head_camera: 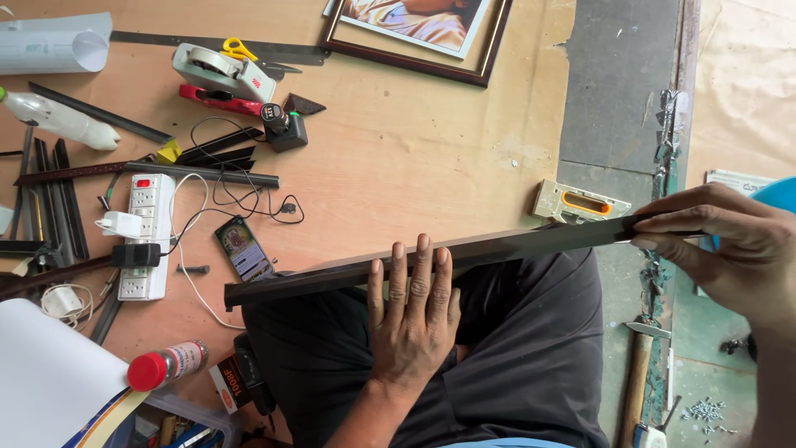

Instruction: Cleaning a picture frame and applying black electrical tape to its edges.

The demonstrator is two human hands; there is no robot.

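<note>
Left hand [412, 319]: lies flat, fingers stretched, on the dark frame strip [431, 255], pressing it, not closed around it.
Right hand [730, 249]: pinches the right end of the strip between fingertips.
Strip: lies across the person's lap, over the edge of the wooden table [398, 149].
Near: a phone [244, 248], a power strip [147, 236].

A picture-framing workshop. The plywood bench [398, 158] is strewn with dark moulding strips [199, 172] at nine o'clock; a tape dispenser [222, 73], yellow-handled scissors [239, 48] and a steel ruler [166, 41] lie at eleven. A finished wooden picture frame [414, 60] sits at twelve, a staple gun [580, 203] at two, and loose screws [705, 411] at five.
</note>
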